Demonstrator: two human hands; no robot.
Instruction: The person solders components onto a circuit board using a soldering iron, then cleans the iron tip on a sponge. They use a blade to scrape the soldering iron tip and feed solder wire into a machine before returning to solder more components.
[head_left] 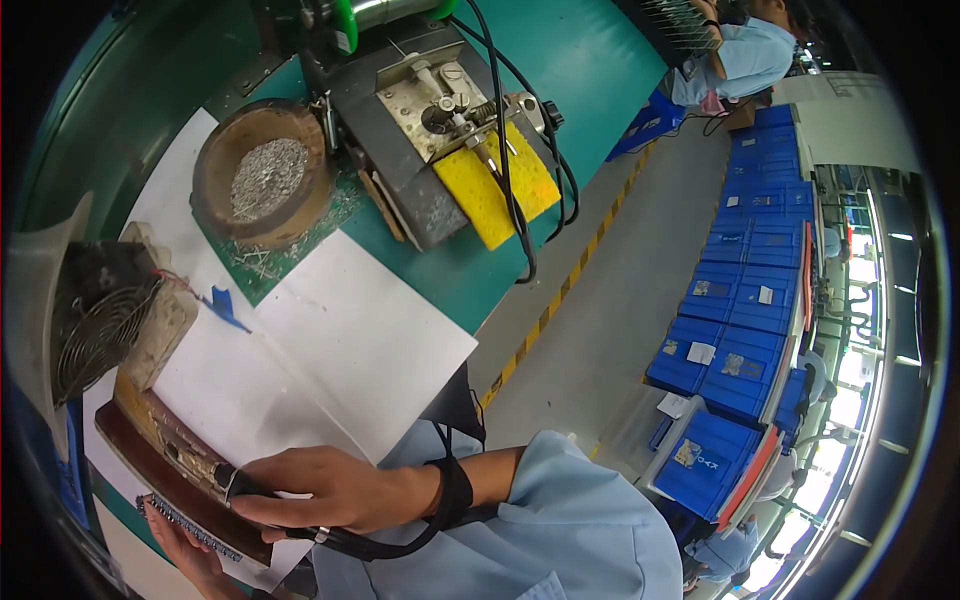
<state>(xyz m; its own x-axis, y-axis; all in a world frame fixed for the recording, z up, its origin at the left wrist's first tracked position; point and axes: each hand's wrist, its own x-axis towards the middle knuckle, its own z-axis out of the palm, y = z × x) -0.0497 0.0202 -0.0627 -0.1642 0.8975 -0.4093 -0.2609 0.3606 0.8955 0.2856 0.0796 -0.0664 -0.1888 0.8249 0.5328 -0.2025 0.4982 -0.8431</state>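
Observation:
My right hand point(335, 488) is closed round a black, round-ended tool point(240, 486), whose kind I cannot make out. It lies against the inner side of a long brown curved fixture point(180, 480). A black strap circles that wrist, and a black cord runs below the hand. At the fixture's outer side, low on the left, my left hand point(185, 548) has its fingers bent along a dark strip with a row of small pins point(190, 528) and holds it. The fixture and the strip hide part of that hand.
A wooden bowl point(205, 190) of silvery clippings stands on the green mat. Behind it is a wire-feeding device point(430, 100) with a green-rimmed spool, a yellow sponge point(490, 190) and black cables. A small fan point(105, 330) stands left. Blue bins point(735, 350) line the aisle; a co-worker point(745, 60) sits beyond.

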